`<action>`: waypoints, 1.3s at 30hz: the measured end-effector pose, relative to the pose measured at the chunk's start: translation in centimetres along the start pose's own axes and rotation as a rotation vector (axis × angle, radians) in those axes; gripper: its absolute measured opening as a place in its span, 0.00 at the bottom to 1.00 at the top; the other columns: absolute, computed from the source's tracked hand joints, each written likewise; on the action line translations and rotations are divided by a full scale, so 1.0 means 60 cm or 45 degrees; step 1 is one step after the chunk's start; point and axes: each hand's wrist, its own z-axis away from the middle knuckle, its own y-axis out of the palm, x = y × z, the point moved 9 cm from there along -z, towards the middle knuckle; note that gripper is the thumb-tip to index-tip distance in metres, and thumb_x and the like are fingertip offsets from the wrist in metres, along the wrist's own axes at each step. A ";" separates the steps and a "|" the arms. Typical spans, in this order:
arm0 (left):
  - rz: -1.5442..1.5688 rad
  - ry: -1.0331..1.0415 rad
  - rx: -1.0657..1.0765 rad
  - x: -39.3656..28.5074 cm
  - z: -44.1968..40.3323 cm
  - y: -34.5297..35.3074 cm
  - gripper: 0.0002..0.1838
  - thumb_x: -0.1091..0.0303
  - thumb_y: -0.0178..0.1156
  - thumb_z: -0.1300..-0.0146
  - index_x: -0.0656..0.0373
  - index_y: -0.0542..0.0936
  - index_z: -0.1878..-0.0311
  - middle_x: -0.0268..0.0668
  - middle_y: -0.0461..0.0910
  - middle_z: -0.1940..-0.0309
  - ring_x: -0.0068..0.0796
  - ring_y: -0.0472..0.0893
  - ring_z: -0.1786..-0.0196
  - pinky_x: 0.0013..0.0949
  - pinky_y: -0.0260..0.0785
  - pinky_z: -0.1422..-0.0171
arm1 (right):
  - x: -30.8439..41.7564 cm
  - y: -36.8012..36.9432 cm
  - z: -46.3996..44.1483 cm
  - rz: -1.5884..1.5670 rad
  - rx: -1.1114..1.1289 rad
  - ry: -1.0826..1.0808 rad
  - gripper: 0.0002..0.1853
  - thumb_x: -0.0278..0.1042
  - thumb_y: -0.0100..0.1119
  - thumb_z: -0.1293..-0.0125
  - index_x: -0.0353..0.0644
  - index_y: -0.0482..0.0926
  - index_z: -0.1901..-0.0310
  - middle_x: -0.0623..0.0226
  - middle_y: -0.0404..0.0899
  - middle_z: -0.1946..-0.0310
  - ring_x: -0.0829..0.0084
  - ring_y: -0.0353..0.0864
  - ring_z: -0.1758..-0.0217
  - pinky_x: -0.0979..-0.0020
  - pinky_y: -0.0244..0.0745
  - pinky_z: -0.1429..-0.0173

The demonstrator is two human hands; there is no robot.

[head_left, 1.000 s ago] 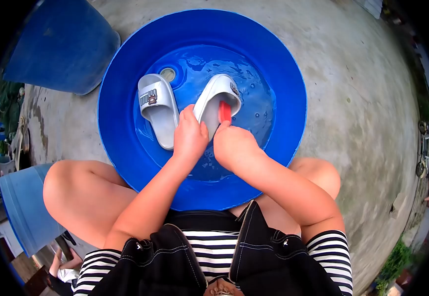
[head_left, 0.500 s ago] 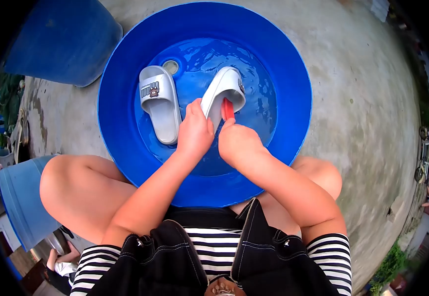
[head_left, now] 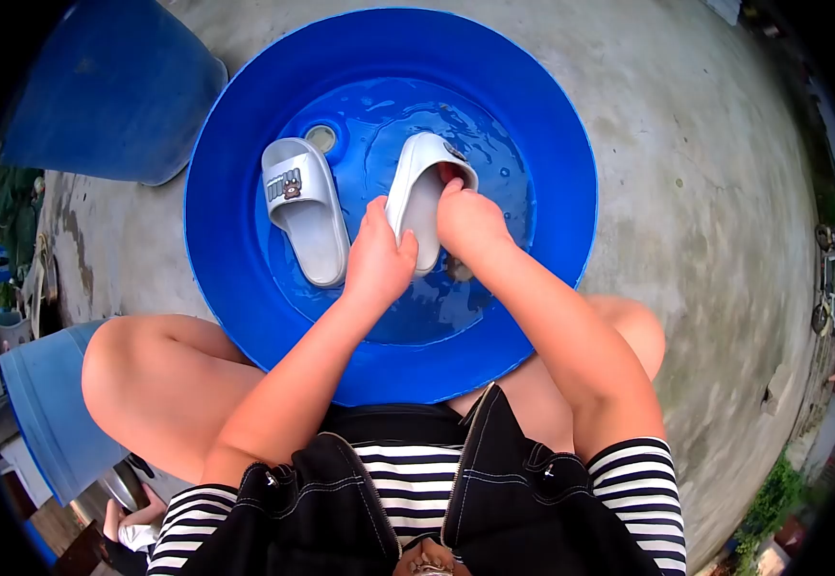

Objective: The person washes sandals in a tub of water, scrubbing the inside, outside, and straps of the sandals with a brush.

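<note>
My left hand (head_left: 381, 259) is closed on the side of a white slide slipper (head_left: 421, 206), thumb toward me, and holds it tilted over the shallow water. My right hand (head_left: 473, 223) is closed round a red brush-like tool (head_left: 447, 173) pushed inside the slipper's strap; most of the tool is hidden, and no bristles show. Left of my hands, a second white slipper (head_left: 320, 235) with a bear patch on its strap rests sole down. Both slippers are within a round blue plastic tub (head_left: 230, 240).
The tub stands between my bent knees on a concrete floor (head_left: 696, 250). A round pale fitting (head_left: 322, 138) shows on the tub's bottom. A large blue barrel (head_left: 110, 96) stands at the upper left, and a lighter blue container (head_left: 62, 394) is beside my left knee.
My right hand has moved up and the red tool has slid deeper under the strap. The held slipper has turned to show more of its insole. The view has shifted slightly.
</note>
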 end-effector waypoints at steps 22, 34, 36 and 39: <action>0.345 -0.336 0.172 0.041 0.002 0.018 0.30 0.64 0.63 0.33 0.70 0.71 0.32 0.52 0.83 0.50 0.39 0.84 0.52 0.38 0.76 0.49 | 0.018 -0.043 -0.013 0.056 0.092 0.105 0.13 0.34 0.67 0.36 0.40 0.90 0.52 0.57 0.89 0.51 0.62 0.91 0.49 0.65 0.87 0.52; 0.543 -0.403 0.166 0.082 -0.007 0.022 0.27 0.67 0.63 0.31 0.69 0.70 0.32 0.47 0.84 0.53 0.31 0.83 0.55 0.33 0.76 0.51 | 0.063 -0.060 0.025 0.050 0.121 -0.088 0.13 0.32 0.63 0.37 0.37 0.88 0.54 0.55 0.90 0.58 0.58 0.92 0.54 0.60 0.87 0.55; 0.484 -0.428 0.166 0.089 -0.006 0.026 0.28 0.67 0.64 0.31 0.69 0.70 0.32 0.47 0.84 0.53 0.31 0.84 0.54 0.33 0.76 0.51 | 0.086 -0.047 0.056 0.001 0.034 -0.063 0.18 0.30 0.60 0.35 0.27 0.82 0.48 0.47 0.89 0.60 0.55 0.92 0.57 0.58 0.87 0.57; 0.422 -0.421 0.114 0.084 -0.005 0.022 0.28 0.67 0.64 0.31 0.68 0.70 0.32 0.46 0.83 0.53 0.31 0.83 0.55 0.34 0.76 0.53 | 0.094 -0.047 0.077 0.083 0.019 -0.092 0.18 0.30 0.59 0.34 0.25 0.80 0.47 0.48 0.89 0.61 0.56 0.92 0.58 0.58 0.88 0.58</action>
